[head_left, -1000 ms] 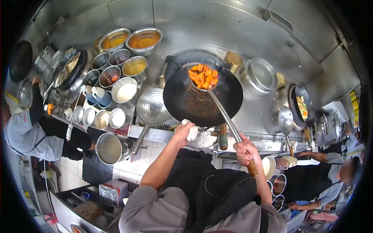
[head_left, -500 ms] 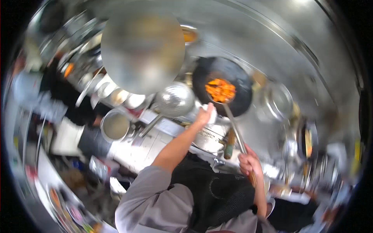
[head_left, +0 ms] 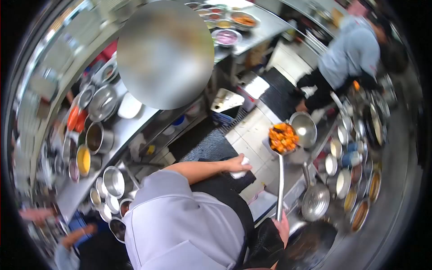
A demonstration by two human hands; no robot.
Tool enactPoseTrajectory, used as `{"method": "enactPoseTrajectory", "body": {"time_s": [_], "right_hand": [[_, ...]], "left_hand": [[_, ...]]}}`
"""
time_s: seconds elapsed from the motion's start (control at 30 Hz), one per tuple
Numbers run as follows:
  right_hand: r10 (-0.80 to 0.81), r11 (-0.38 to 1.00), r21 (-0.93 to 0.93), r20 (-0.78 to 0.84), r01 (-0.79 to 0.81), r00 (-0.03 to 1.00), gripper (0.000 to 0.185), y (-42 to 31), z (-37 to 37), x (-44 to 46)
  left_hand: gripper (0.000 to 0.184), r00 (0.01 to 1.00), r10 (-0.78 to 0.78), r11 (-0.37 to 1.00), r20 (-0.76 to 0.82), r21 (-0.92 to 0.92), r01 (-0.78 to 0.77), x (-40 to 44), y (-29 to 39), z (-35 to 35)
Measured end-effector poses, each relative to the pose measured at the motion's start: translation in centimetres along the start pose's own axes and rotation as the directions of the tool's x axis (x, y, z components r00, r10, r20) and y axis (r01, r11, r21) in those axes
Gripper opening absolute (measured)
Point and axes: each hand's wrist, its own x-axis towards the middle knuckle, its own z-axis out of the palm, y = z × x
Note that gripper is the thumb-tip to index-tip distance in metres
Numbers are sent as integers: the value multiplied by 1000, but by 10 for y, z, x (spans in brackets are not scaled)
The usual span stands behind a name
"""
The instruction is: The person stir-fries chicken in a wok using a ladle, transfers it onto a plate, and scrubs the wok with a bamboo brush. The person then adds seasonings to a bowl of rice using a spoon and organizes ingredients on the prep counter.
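Observation:
My right hand (head_left: 282, 229) is wrapped round the handle of a long metal ladle (head_left: 281, 189). The ladle's bowl is heaped with glossy orange food pieces (head_left: 283, 138) and hangs above the tiled floor. Beside it, apart from the ladle, my left hand (head_left: 231, 164) grips a bunched white cloth (head_left: 244, 168). A dark wok (head_left: 310, 246) lies by my right hand, partly cut off by my sleeve. Close to the ladle's handle rests a perforated strainer (head_left: 316, 202), and a round metal bowl or pot (head_left: 304, 130) sits just behind the ladle's bowl.
A co-worker in a grey top (head_left: 348, 51) stands at the far right near the stove. Several sauce containers (head_left: 342, 184) line the right counter. A steel counter (head_left: 135, 128) on the left bears bowls and pots. Black mats (head_left: 202, 148) cover part of the floor.
My body has turned left, away from the stove. The orange food was in the wok and is now in the ladle, lifted out. The cloth stays in my left hand.

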Motion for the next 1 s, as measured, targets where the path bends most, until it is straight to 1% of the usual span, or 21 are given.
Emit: {"method": "enactPoseTrajectory", "body": {"time_s": [0.03, 0.07, 0.1, 0.17, 0.23, 0.3, 0.33, 0.37, 0.4, 0.43, 0.5, 0.57, 0.63, 0.67, 0.7, 0.73, 0.77, 0.87, 0.9, 0.97, 1.0], "right_hand": [[50, 998, 22, 190, -55, 980, 71, -13, 18, 29], [102, 992, 34, 364, -122, 926, 68, -27, 43, 52], [127, 991, -11, 396, -134, 909, 68, -39, 73, 70], [217, 965, 3, 552, -262, 805, 64, -57, 134, 96], [270, 957, -85, 615, -279, 741, 63, -64, 181, 122], [319, 944, -154, 659, -293, 681, 62, -70, 231, 141], [361, 933, -255, 662, -255, 657, 64, -77, 256, 145], [399, 914, -345, 660, -215, 637, 66, -80, 281, 148], [431, 898, -390, 681, -206, 592, 70, -82, 306, 155], [445, 891, -400, 679, -214, 584, 70, -82, 326, 163], [536, 821, -554, 661, -139, 526, 69, -79, 368, 175], [581, 786, -596, 622, -163, 524, 70, -66, 407, 184], [602, 738, -673, 631, -40, 489, 71, -48, 439, 196], [612, 731, -681, 628, -42, 482, 71, -39, 449, 206], [595, 706, -704, 650, 79, 473, 71, -26, 458, 218], [581, 670, -715, 671, 199, 460, 71, -15, 465, 227], [590, 663, -721, 668, 200, 452, 71, -6, 471, 233], [475, 472, -704, 710, 531, 519, 67, 19, 480, 249], [484, 466, -706, 708, 534, 514, 67, 20, 484, 250], [475, 363, -719, 690, 593, 547, 68, 21, 489, 252], [483, 358, -722, 686, 593, 544, 68, 20, 492, 252]], "left_hand": [[90, 995, -48, 998, -86, -54, 44, -16, -9, -22], [88, 980, -50, 998, -193, -34, 45, -31, -23, -40], [86, 954, -53, 999, -294, -12, 52, -46, -37, -58], [84, 894, -106, 994, -436, -68, 85, -83, -61, -90], [77, 822, -137, 976, -552, -217, 17, -125, -73, -119], [72, 699, -222, 931, -680, -360, -55, -159, -80, -146], [71, 623, -262, 921, -737, -385, -68, -167, -93, -158], [71, 619, -352, 869, -702, -491, -63, -176, -106, -170], [70, 607, -385, 848, -695, -526, -64, -190, -109, -182], [70, 596, -413, 830, -689, -554, -66, -202, -113, -192], [65, 558, -379, 890, -738, -457, 0, -214, -160, -208], [62, 503, -432, 865, -749, -502, -6, -240, -162, -225], [60, 458, -484, 818, -745, -572, -67, -255, -172, -237], [61, 435, -500, 810, -749, -582, -70, -261, -175, -241], [65, 400, -502, 821, -767, -568, -59, -265, -185, -244], [68, 371, -494, 819, -786, -564, -104, -268, -181, -248], [72, 339, -487, 817, -805, -557, -149, -272, -177, -251], [77, 344, -552, 731, -760, -639, -240, -277, -159, -268], [77, 338, -558, 725, -758, -644, -245, -275, -160, -271], [87, 299, -529, 725, -794, -606, -328, -268, -161, -276], [91, 341, -556, 673, -758, -651, -352, -272, -145, -285]]}}
